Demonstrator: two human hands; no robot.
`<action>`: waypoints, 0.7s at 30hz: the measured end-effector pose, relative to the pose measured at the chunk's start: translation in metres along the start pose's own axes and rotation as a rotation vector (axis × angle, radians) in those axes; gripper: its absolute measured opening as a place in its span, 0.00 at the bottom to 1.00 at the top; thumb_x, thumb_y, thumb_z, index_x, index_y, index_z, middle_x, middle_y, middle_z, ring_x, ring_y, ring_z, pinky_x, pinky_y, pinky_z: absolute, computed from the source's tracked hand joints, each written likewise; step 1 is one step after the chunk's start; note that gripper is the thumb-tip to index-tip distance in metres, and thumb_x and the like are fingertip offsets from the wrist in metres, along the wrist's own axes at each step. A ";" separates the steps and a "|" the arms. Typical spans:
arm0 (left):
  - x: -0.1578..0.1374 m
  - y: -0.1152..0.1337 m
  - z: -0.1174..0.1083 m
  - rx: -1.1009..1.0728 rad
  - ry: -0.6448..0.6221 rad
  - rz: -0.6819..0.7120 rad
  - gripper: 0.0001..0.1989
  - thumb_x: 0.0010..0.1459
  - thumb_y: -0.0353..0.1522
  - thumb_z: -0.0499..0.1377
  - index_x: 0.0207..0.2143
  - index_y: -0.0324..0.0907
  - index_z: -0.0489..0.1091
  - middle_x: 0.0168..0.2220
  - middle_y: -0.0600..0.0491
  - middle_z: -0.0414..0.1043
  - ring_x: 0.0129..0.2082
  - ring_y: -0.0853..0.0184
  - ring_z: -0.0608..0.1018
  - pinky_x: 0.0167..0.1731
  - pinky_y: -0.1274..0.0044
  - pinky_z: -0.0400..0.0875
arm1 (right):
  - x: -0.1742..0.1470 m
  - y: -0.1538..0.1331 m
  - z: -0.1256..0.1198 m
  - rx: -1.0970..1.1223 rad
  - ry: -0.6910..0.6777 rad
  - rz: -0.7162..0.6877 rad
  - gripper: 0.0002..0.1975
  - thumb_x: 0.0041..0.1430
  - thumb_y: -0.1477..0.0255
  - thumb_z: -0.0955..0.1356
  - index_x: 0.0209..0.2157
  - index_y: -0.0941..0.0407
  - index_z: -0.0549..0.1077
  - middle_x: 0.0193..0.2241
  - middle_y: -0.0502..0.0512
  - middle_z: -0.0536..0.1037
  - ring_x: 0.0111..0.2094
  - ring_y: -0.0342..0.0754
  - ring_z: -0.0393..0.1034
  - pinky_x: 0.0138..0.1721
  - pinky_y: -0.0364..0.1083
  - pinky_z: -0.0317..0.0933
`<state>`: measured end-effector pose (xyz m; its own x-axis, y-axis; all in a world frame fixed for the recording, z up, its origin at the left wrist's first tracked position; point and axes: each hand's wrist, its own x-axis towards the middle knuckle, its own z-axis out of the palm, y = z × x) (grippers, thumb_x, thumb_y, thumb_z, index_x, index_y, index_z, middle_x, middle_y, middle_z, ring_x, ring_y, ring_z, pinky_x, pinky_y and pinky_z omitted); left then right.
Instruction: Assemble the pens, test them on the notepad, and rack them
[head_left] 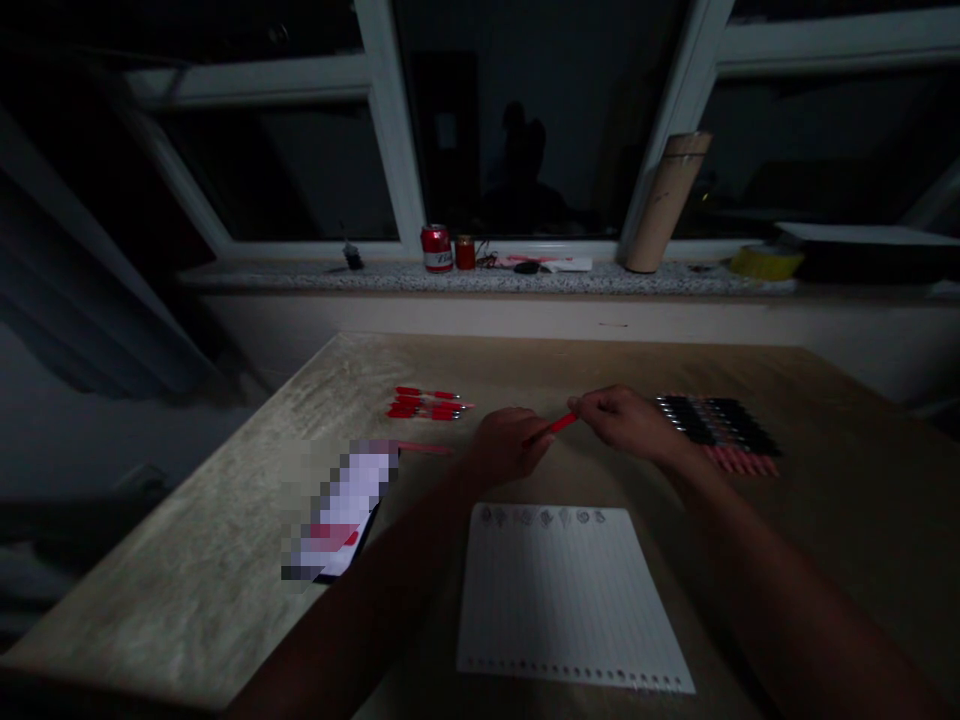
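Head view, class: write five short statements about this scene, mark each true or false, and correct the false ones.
1. The left hand and the right hand both touch one red pen. True.

2. The scribbles run along the paper's near edge. False: they run along its far edge; the holes line the near one.

3. The phone lies on the table, left of the paper. True.

4. The black pens lie beside the phone. False: they lie across the table, on the right-hand side.

5. The can stands on the table. False: it stands on the windowsill.
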<state>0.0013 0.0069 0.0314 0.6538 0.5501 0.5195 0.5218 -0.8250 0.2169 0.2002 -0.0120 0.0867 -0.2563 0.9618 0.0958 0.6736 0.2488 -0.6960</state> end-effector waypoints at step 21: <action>0.014 -0.011 0.001 -1.287 0.213 -0.782 0.18 0.45 0.42 0.63 0.28 0.34 0.72 0.17 0.57 0.63 0.16 0.77 0.65 0.17 0.83 0.56 | -0.003 -0.004 0.035 -0.299 0.058 -0.704 0.11 0.56 0.71 0.66 0.42 0.51 0.74 0.36 0.56 0.73 0.37 0.48 0.67 0.38 0.46 0.60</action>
<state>0.0051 0.0237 0.0352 0.3008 0.9535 0.0178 -0.2024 0.0456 0.9782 0.1743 -0.0199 0.0642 -0.6631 0.5672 0.4884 0.5257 0.8174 -0.2356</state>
